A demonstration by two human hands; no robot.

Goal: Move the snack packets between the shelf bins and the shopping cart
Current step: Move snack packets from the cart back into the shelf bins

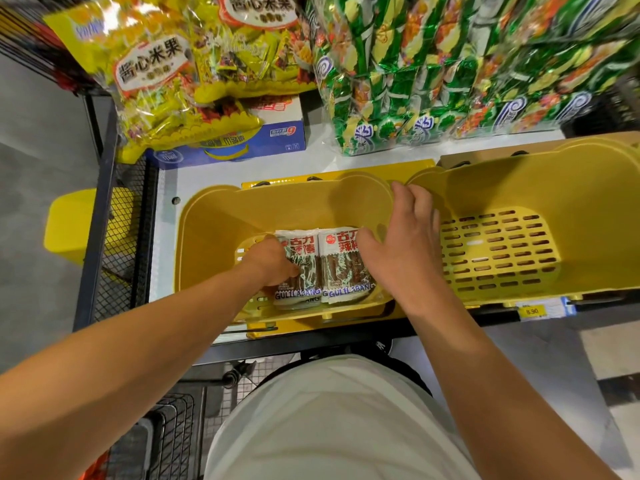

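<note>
Two small stacks of white snack packets lie side by side in the left yellow bin point(221, 216). My left hand point(273, 263) reaches down into the bin and its curled fingers grip the left packet stack point(304, 268). My right hand point(403, 244) hangs above the bin's right side, fingers spread and relaxed, with the thumb touching the right packet stack point(341, 268). The right yellow bin point(498, 251) has a slotted floor and holds nothing I can see. A dark wire shopping cart point(169, 434) shows at the bottom left, by my legs.
Large yellow snack bags point(162, 74) and green snack bags point(450, 64) fill the shelf above the bins, over a blue box point(239, 143). A black mesh shelf side point(121, 233) stands left. A yellow price tag point(531, 311) hangs on the shelf's front edge.
</note>
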